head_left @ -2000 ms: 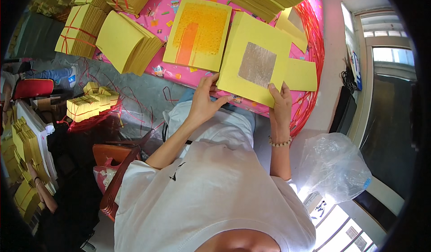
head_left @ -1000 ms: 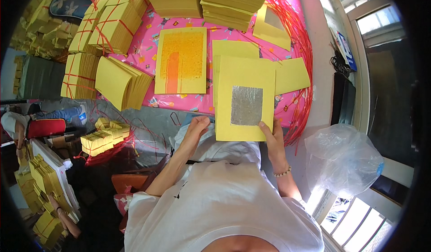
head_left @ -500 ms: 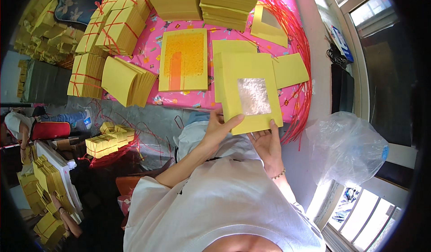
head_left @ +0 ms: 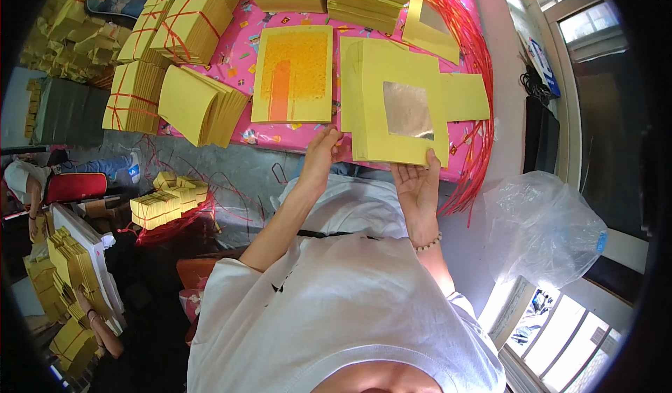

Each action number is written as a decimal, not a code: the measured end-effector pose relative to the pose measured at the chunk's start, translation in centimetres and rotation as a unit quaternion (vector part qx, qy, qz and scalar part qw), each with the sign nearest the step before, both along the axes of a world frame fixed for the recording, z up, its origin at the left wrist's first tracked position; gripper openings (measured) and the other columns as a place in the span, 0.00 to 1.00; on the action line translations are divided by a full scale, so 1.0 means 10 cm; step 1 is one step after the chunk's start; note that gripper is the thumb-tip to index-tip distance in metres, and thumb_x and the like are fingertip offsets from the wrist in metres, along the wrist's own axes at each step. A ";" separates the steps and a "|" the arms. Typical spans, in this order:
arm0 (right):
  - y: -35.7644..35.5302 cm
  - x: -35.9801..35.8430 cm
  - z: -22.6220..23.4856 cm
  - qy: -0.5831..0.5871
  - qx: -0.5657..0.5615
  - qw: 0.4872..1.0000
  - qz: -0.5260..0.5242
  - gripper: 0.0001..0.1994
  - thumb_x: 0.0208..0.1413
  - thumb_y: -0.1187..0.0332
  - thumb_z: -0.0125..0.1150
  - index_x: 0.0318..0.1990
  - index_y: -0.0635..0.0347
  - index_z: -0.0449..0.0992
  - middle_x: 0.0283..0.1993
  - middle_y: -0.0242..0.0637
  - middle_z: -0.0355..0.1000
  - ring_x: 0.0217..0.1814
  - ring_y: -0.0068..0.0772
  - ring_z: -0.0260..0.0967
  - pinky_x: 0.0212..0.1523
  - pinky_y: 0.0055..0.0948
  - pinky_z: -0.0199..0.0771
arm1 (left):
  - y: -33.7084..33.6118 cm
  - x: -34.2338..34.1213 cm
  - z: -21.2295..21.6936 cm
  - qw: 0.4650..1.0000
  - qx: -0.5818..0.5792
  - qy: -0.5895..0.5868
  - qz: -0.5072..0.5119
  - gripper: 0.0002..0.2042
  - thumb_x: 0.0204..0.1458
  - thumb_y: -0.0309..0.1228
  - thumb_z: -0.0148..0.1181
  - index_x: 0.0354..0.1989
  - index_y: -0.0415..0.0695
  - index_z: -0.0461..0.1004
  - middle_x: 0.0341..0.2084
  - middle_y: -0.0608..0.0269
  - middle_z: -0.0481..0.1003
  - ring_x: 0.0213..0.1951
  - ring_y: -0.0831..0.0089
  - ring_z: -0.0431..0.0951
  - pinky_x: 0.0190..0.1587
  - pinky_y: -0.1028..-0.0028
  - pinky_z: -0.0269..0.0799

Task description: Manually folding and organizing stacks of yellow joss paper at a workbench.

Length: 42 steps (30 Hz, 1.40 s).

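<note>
I take this for a small paper-goods workshop: beyond my left grip (head_left: 322, 158), red-tied bundles of yellow paper (head_left: 187, 32) stand on a pink-covered surface (head_left: 236, 71); loose red strands (head_left: 477, 151) hang right of my right grip (head_left: 418, 190); far left, a co-worker's hand (head_left: 85, 300) is at yellow stacks (head_left: 66, 258).

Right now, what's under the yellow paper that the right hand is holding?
Yellow paper peeks out past the left side of the held paper, and the right hand has its fingers under the near edge. The middle underneath is covered.
</note>
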State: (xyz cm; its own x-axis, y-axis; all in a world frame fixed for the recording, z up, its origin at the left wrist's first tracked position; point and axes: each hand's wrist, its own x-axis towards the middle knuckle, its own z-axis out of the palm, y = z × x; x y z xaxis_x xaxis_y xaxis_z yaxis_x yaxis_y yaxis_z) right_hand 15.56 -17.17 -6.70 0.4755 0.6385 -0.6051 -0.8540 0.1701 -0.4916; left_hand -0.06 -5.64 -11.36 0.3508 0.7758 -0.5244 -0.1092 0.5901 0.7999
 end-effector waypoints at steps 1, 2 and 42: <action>0.02 0.01 0.01 0.002 0.001 1.000 0.000 0.25 0.53 0.54 0.62 0.50 0.63 0.67 0.51 0.39 0.65 0.58 0.34 0.62 0.64 0.37 0.61 | 0.04 0.02 0.12 0.998 -0.046 -0.036 -0.011 0.16 0.61 0.40 0.47 0.50 0.43 0.69 0.36 0.71 0.72 0.37 0.80 0.70 0.44 0.74 0.66; 0.04 0.02 -0.01 0.002 0.000 1.000 -0.001 0.25 0.53 0.54 0.62 0.50 0.63 0.67 0.51 0.39 0.65 0.58 0.34 0.62 0.64 0.37 0.61 | 0.07 0.04 0.18 0.993 -0.093 -0.071 -0.022 0.14 0.61 0.40 0.47 0.47 0.44 0.69 0.36 0.70 0.72 0.37 0.79 0.71 0.45 0.73 0.66; -0.03 0.13 -0.03 0.036 -0.013 0.997 0.060 0.20 0.53 0.51 0.60 0.45 0.54 0.68 0.44 0.32 0.67 0.52 0.31 0.64 0.57 0.37 0.64 | -0.12 0.00 -0.03 0.905 -0.229 -0.356 -0.043 0.23 0.58 0.45 0.48 0.57 0.45 0.63 0.50 0.58 0.72 0.48 0.72 0.75 0.46 0.68 0.73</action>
State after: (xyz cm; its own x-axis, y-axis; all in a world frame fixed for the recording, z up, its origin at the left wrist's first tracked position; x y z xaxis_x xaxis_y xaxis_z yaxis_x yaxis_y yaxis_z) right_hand 16.84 -17.44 -6.96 0.3504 0.6722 -0.6522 -0.9012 0.0522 -0.4304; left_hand -0.02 -6.80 -11.71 0.7750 0.4882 -0.4013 -0.4394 0.8726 0.2131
